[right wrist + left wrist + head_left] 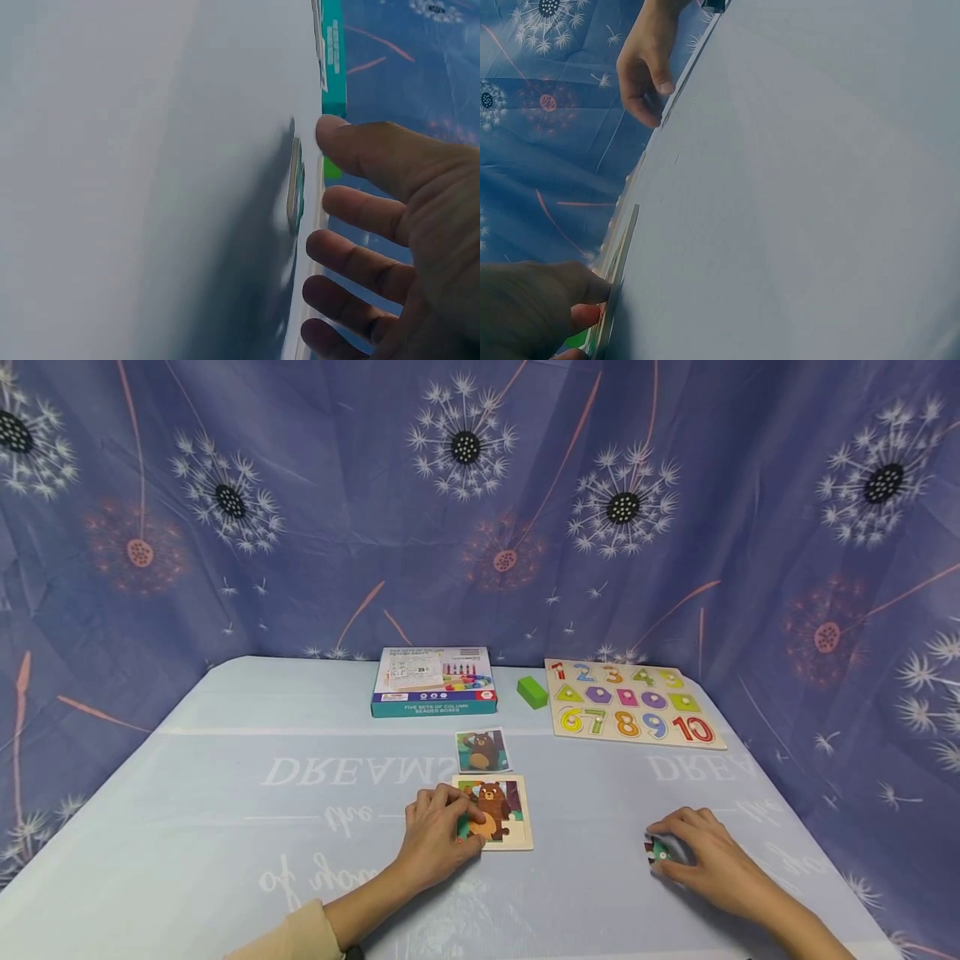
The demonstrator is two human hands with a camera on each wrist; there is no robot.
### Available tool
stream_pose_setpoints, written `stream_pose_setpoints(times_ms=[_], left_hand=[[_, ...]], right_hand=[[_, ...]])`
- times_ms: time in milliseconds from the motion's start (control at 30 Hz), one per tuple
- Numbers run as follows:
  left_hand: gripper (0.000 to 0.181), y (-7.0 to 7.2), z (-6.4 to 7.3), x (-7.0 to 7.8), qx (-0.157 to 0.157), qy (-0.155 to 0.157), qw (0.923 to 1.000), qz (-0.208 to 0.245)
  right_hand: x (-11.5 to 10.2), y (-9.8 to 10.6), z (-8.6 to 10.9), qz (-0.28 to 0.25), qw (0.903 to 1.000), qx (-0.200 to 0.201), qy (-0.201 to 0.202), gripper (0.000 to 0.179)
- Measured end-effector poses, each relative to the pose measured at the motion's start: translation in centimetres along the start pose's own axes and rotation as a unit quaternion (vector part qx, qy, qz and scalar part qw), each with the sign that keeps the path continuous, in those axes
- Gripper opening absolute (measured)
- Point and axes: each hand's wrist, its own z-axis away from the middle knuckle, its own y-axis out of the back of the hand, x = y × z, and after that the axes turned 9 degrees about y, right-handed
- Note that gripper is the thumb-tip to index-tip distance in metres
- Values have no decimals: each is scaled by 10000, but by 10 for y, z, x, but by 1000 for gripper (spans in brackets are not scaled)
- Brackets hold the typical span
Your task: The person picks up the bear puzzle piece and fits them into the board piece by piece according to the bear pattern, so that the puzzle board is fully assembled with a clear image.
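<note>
A bear jigsaw puzzle board [517, 810] with a pale wooden frame lies mid-table; a bare patch shows at its lower right. My left hand [438, 835] holds its left side, fingers bent over the picture and thumb near the bottom edge. In the left wrist view, the fingers [589, 289] meet the board's rim. To the right, a puzzle piece [660, 852] with teal and dark colours lies under my right hand [708, 860]. The right wrist view shows the fingers spread apart, with the flat puzzle piece [296, 187] on the table, apart from them.
A bear picture card [482, 752] lies just behind the board. Farther back are a bead-set box [435, 681], a green block [532, 692] and a wooden number and shape board [630, 702]. A blue dandelion-print curtain [337, 527] hangs behind the table.
</note>
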Motion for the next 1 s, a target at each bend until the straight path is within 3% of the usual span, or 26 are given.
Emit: stream_pose_setpoints(times_ms=[300,1000], left_hand=[[14,0,0,0,-45,48,10000,29],[14,0,0,0,-62,51,10000,13]], right_hand=[[8,2,14,8,9999,44,-101,37],[11,-2,14,50,9999,115,-20,32]])
